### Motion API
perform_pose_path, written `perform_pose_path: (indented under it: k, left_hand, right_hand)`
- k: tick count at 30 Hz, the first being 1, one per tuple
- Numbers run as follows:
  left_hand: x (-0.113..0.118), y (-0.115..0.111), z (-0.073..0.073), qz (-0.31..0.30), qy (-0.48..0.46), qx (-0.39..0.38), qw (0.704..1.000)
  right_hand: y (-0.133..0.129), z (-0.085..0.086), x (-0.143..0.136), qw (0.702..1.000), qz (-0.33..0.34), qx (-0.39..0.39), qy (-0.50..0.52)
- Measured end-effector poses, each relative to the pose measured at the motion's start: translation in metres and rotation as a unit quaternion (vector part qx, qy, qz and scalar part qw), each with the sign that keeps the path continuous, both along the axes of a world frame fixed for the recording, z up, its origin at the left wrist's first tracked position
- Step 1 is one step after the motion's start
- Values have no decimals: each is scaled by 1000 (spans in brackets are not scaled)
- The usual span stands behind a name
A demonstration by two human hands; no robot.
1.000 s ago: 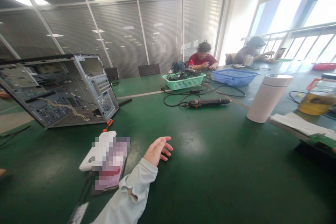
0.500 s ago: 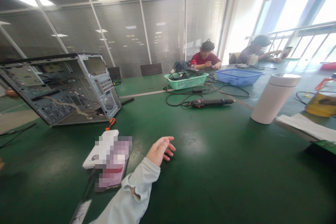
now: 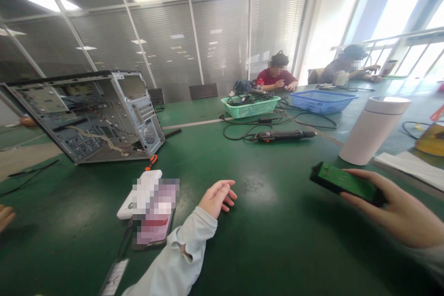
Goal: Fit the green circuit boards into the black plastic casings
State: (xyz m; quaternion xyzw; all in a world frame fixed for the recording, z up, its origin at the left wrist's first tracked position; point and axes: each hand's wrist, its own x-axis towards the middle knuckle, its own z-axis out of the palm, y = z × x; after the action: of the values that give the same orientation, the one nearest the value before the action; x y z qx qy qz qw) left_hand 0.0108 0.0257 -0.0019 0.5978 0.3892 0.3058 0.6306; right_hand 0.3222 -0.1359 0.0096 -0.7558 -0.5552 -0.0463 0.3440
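Note:
My left hand (image 3: 218, 198) rests on the green table (image 3: 263, 249), palm inward, its fingers loosely curled and apart with nothing in them. From the right edge, my right hand (image 3: 398, 208) grips a green circuit board in a black housing (image 3: 350, 180), thumb on the near side and fingers on the far side. The board is held above the table and tilted. Left of my left hand lie a phone (image 3: 161, 215) with a pinkish screen and, partly beside it, a white device (image 3: 150, 180), both blurred in part.
An opened computer case (image 3: 104, 125) stands at the left. Beyond my hands lie a corded electric screwdriver (image 3: 286, 135), a green basket (image 3: 253, 109) of cables and a blue basket (image 3: 321, 104). A pale tumbler (image 3: 373, 132) stands right. Another person's hand (image 3: 5, 216) shows at the left edge.
My right hand has come into view, carrying the circuit board in from the right edge toward the middle. My left hand keeps its place on the table. The view has shifted slightly.

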Motion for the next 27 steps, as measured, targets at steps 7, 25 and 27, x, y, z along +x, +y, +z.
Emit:
perform_pose_path:
  k: [7, 25, 27]
  left_hand:
    - [0, 5, -4, 7, -6, -14, 1000]
    - [-3, -1, -3, 65, -1, 100, 993]
    - [-5, -5, 0, 34, 9, 163, 986]
  right_hand:
    - [61, 17, -120, 965, 258, 8, 34]
    - [85, -3, -141, 955, 259, 61, 135]
    - [87, -5, -139, 948, 266, 58, 166]
